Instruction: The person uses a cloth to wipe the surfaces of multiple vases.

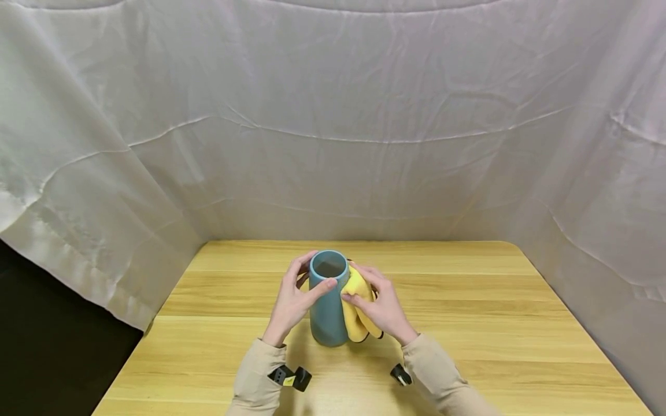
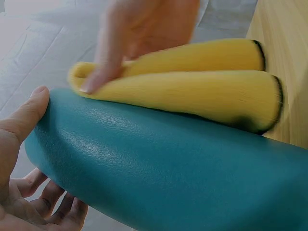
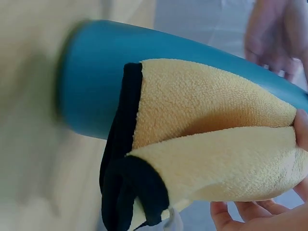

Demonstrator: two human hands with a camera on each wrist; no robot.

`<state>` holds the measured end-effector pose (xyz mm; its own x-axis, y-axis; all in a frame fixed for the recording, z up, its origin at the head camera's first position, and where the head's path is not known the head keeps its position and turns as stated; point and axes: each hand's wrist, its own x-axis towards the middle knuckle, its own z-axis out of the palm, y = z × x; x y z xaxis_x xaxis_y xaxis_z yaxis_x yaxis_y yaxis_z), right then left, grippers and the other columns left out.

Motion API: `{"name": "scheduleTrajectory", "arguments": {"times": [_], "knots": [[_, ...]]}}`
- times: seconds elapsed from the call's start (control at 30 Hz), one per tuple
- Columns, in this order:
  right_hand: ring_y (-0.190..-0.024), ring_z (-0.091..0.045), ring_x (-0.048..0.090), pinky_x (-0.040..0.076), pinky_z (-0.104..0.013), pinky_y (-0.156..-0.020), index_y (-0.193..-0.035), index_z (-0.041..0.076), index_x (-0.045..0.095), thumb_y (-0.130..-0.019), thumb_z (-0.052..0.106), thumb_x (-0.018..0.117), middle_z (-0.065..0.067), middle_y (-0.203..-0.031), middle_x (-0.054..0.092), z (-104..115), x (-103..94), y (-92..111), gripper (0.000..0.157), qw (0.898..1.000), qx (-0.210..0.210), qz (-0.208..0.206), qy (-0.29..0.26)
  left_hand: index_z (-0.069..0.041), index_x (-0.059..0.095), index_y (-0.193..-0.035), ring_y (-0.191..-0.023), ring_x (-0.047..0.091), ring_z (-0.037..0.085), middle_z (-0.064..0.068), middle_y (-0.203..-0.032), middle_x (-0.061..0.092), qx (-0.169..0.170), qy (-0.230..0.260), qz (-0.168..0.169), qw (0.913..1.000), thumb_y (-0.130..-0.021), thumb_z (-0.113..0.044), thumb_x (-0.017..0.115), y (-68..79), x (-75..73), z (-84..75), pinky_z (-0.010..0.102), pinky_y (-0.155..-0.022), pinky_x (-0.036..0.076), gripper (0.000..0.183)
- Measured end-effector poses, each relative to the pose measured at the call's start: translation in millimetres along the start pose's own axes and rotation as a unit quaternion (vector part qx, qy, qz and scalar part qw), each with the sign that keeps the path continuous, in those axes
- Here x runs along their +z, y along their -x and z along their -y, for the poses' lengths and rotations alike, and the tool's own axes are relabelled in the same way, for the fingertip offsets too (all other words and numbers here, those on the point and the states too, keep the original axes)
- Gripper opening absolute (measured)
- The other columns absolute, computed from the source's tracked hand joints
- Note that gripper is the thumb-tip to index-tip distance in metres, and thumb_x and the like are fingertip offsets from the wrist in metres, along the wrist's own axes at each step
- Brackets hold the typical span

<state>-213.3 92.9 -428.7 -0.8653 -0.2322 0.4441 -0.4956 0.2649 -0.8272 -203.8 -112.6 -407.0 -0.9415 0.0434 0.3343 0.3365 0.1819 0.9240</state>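
A tall blue-green vase [image 1: 326,318] with a round open mouth stands on the wooden table, as seen in the head view. My left hand [image 1: 292,300] grips it near the rim, thumb across the front and fingers round the far left side. A yellow cloth [image 3: 216,163] with black edging hangs folded along the vase's right side. My right hand [image 1: 384,303] pinches the cloth's upper part between thumb and fingers, against the vase wall just below the rim. In the left wrist view the cloth [image 2: 183,91] lies lengthwise along the vase [image 2: 159,159].
The light wood table [image 1: 468,323] spreads out on both sides of the vase. Pale grey curtains [image 1: 364,173] enclose the back and sides. A dark area [image 1: 52,335] lies beyond the table's left edge. Small black devices [image 1: 302,378] sit at both wrists.
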Motion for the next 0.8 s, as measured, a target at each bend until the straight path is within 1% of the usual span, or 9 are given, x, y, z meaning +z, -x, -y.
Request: {"name": "scheduleTrajectory", "arguments": {"times": [0.17, 0.27, 0.5, 0.63, 0.7, 0.8], "knots": [[-0.117, -0.031, 0.062, 0.053, -0.027, -0.091, -0.141, 0.010, 0.059, -0.084, 0.016, 0.082, -0.015, -0.134, 0.063, -21.9, 6.4, 15.6, 0.061, 0.998, 0.053, 0.016, 0.011, -0.019, 0.053, -0.142, -0.126, 0.053, 0.027, 0.008, -0.135, 0.059, 0.005, 0.003, 0.003, 1.0000, -0.085, -0.021, 0.081, 0.6, -0.3, 0.7, 0.055, -0.116, 0.038, 0.063], [-0.118, -0.030, 0.061, 0.052, -0.028, -0.093, -0.142, 0.012, 0.059, -0.084, 0.016, 0.082, -0.014, -0.135, 0.063, -29.8, 8.9, 21.1, 0.062, 0.997, 0.077, 0.022, 0.012, -0.020, 0.053, -0.142, -0.126, 0.053, 0.027, 0.007, -0.135, 0.059, 0.006, 0.003, 0.004, 1.0000, -0.085, -0.021, 0.081, 0.6, -0.3, 0.8, 0.055, -0.117, 0.038, 0.063], [-0.114, -0.029, 0.062, 0.053, -0.026, -0.091, -0.141, 0.010, 0.059, -0.083, 0.014, 0.082, -0.014, -0.132, 0.064, -32.7, 10.2, 23.9, 0.062, 0.997, 0.080, 0.017, 0.005, -0.019, 0.053, -0.142, -0.126, 0.053, 0.027, 0.008, -0.134, 0.059, 0.003, 0.002, 0.004, 1.0000, -0.085, -0.020, 0.081, 0.6, -0.2, 1.0, 0.054, -0.118, 0.038, 0.063], [-0.114, -0.029, 0.062, 0.053, -0.027, -0.091, -0.141, 0.010, 0.059, -0.084, 0.013, 0.082, -0.014, -0.132, 0.064, -33.5, 10.7, 24.4, 0.062, 0.997, 0.079, 0.015, 0.004, -0.019, 0.053, -0.142, -0.129, 0.052, 0.027, 0.008, -0.135, 0.057, 0.003, -0.003, -0.003, 1.0000, -0.086, -0.020, 0.080, 2.3, 2.5, -1.7, 0.054, -0.118, 0.037, 0.063], [-0.115, -0.029, 0.062, 0.053, -0.028, -0.092, -0.141, 0.011, 0.059, -0.084, 0.014, 0.082, -0.014, -0.132, 0.064, -34.0, 11.0, 24.6, 0.062, 0.997, 0.076, 0.013, 0.005, -0.015, 0.051, -0.144, -0.131, 0.051, 0.030, 0.011, -0.136, 0.055, 0.008, -0.014, -0.014, 0.9998, -0.086, -0.020, 0.080, 4.2, 6.3, -5.1, 0.054, -0.118, 0.037, 0.064], [-0.114, -0.028, 0.062, 0.053, -0.028, -0.092, -0.141, 0.011, 0.059, -0.084, 0.014, 0.082, -0.014, -0.132, 0.064, -34.8, 11.8, 25.2, 0.062, 0.997, 0.075, 0.009, 0.005, -0.011, 0.048, -0.146, -0.130, 0.051, 0.032, 0.013, -0.137, 0.052, 0.008, -0.059, -0.055, 0.9967, -0.085, -0.028, 0.080, 8.3, 15.4, -12.4, 0.055, -0.115, 0.039, 0.071]]}}
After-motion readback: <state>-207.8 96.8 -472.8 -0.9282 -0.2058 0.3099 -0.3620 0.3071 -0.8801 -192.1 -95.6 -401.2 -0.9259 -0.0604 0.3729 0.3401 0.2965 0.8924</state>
